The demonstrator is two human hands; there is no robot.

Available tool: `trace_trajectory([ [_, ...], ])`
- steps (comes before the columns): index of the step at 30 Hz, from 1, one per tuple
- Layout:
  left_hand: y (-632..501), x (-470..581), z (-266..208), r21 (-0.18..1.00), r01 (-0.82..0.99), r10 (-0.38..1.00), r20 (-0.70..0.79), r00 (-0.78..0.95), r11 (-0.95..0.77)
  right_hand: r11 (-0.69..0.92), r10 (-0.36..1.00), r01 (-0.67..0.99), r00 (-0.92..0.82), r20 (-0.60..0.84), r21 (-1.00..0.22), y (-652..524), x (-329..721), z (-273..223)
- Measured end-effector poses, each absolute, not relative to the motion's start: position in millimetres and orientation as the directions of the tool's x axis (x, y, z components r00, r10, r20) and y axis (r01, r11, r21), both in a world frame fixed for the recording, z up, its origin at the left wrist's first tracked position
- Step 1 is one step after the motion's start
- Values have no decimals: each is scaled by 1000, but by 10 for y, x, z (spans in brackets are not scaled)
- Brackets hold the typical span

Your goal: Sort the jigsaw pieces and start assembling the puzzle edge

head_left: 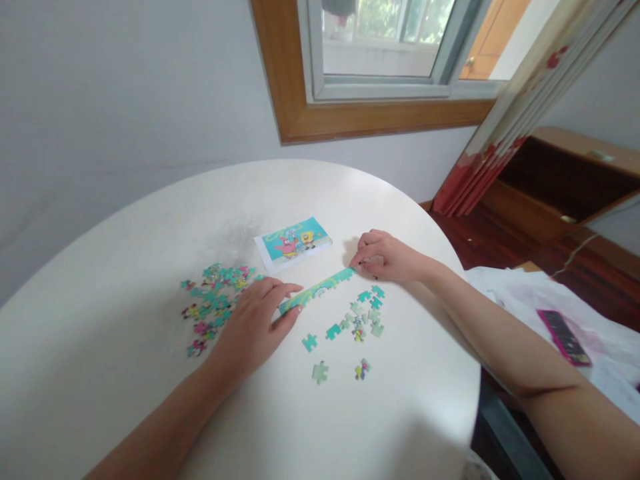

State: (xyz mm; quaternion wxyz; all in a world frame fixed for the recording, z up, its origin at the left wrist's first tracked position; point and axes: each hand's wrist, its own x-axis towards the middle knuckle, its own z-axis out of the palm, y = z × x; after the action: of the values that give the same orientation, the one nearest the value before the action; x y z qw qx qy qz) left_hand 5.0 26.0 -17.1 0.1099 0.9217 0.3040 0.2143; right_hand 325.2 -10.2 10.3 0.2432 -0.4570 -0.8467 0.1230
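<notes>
A joined strip of jigsaw puzzle pieces (pixel 320 289), teal with pale swirls, lies slantwise on the white table. My left hand (pixel 257 319) grips its left end, thumb on the near edge and fingers on the far edge. At the right end, my right hand (pixel 383 257) has its thumb and fingertips closed together at the strip's tip; whether a single piece is between them is hidden. Just beyond the strip lies a picture card (pixel 295 241) with cartoon figures. Loose puzzle pieces (pixel 367 320) are scattered on the near side, below my right hand.
A heap of mixed puzzle pieces (pixel 213 300) lies left of my left hand, partly behind it. The round white table (pixel 125 267) stands by a wall and window. To the right, a pink-edged phone-like object (pixel 565 339) rests on white cloth beyond the table edge.
</notes>
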Motion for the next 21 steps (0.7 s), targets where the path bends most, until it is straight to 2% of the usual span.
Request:
trace_trajectory([
  [7, 267, 48, -175, 330, 516, 609, 327, 723, -790, 594, 804, 685, -500, 321, -422, -118, 3237, 98],
  [21, 233, 82, -134, 390, 536, 653, 296, 698, -749, 562, 827, 727, -480, 293, -395, -131, 3220, 87],
])
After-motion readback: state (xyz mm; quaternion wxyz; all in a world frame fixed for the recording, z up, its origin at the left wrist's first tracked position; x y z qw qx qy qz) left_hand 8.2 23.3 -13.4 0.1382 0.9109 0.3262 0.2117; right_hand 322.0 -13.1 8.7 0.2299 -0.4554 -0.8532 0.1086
